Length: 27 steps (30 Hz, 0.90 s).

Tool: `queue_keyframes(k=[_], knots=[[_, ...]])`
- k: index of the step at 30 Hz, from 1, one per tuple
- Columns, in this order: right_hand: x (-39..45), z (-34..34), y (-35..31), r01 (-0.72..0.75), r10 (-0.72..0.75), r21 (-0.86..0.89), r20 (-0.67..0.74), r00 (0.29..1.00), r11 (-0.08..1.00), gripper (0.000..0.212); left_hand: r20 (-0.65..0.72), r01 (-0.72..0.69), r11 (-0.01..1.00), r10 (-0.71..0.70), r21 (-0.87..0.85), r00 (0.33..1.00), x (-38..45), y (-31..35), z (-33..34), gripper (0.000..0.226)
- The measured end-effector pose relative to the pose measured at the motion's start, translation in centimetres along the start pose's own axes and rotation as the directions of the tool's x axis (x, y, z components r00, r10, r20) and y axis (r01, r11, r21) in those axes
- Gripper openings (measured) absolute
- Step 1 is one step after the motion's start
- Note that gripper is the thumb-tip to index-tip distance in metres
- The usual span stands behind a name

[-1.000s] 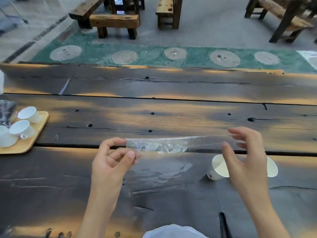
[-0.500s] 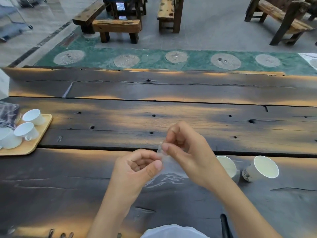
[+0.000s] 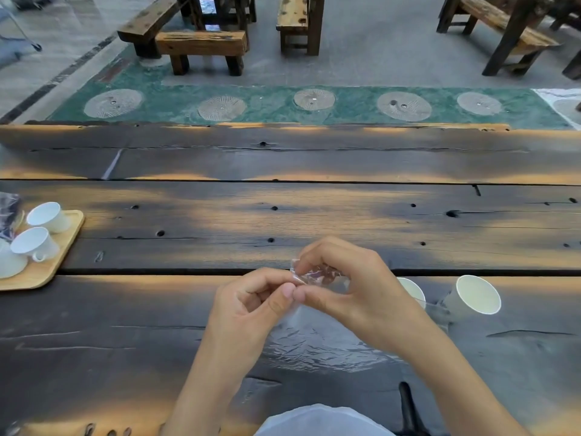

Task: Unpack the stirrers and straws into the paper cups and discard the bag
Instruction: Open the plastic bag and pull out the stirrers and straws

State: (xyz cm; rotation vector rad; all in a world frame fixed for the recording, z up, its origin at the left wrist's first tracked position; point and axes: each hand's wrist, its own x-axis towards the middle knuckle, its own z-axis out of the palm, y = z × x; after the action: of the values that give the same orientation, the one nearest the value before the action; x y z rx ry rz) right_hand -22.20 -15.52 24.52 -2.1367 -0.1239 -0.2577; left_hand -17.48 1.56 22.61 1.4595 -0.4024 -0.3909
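Clear plastic bag (image 3: 312,275) pinched between left hand (image 3: 251,305) and right hand (image 3: 349,284) — seemingly crumpled small for discarding.

A single head-worn view looks forward and steeply down from the near edge of a dark plank table (image 3: 314,215). It sits close above the left hand (image 3: 251,306) and right hand (image 3: 355,291), which meet low and just right of centre. The wide lens bows the table's far edge and takes in the full width, from a wooden tray (image 3: 53,265) at the left edge to a paper cup (image 3: 474,295) toward the right. Beyond the far edge it reaches benches (image 3: 201,45) on the floor.
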Motion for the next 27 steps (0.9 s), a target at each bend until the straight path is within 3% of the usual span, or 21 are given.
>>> queue_keyframes(k=[8,15,21,27], knots=[[-0.4,0.6,-0.1,-0.052,0.057,0.069,-0.078,0.995,0.996,0.01,0.006,-0.015,0.994,0.014,0.108,1.0,-0.2,-0.3,0.1,0.014],[0.0,0.1,-0.2,-0.172,0.25,0.389,-0.158,0.955,0.905,0.014,-0.014,-0.03,0.992,0.032,0.125,0.999,-0.6,-0.3,-0.8,0.013],[0.1,0.9,-1.0,-0.208,0.24,0.357,-0.05,0.969,0.911,0.012,0.03,0.021,0.993,-0.024,0.114,0.999,-0.2,0.0,0.0,0.01],[0.2,0.1,-0.9,-0.186,0.219,0.308,-0.075,0.973,0.933,0.021,0.054,-0.029,0.986,0.02,0.161,0.998,0.3,-0.2,0.0,0.01]])
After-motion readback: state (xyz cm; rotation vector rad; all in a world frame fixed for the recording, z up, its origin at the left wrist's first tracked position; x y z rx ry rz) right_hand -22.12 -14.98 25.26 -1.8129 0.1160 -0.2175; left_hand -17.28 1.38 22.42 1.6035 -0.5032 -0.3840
